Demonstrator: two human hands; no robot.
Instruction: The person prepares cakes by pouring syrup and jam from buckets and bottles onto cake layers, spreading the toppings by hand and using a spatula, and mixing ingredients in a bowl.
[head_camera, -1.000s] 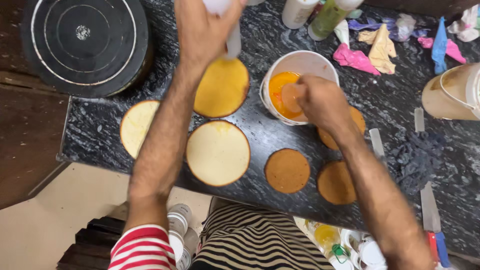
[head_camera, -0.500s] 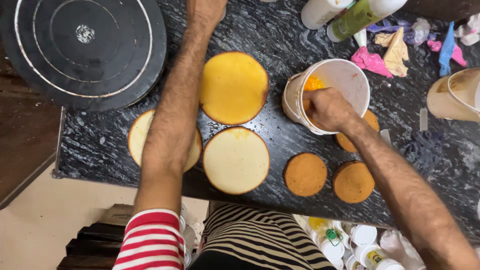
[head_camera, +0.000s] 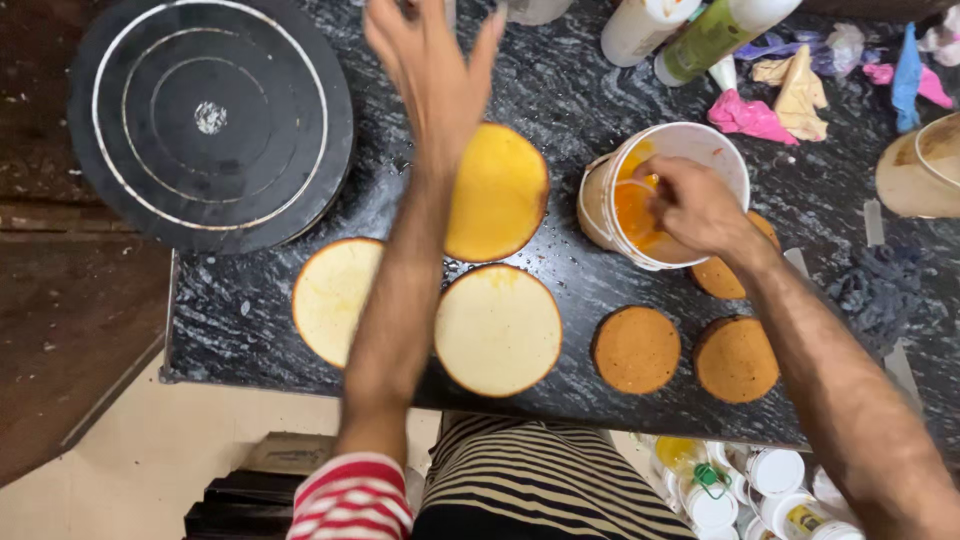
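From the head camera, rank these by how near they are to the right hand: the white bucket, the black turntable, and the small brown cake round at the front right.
Measured from the right hand:
1. White bucket: the hand is dipped inside it, in the orange liquid.
2. Small brown cake round: toward the counter's front edge, below the forearm.
3. Black turntable: far left, at the counter's end.

**One head camera, looking straight down**

The single view sits on the person's head and faces almost straight down onto a dark stone counter (head_camera: 560, 290). It hangs close: both forearms fill the frame, the striped lap shows at the bottom edge, and the floor shows lower left. The counter's far side runs along the top. No second view overlaps it.
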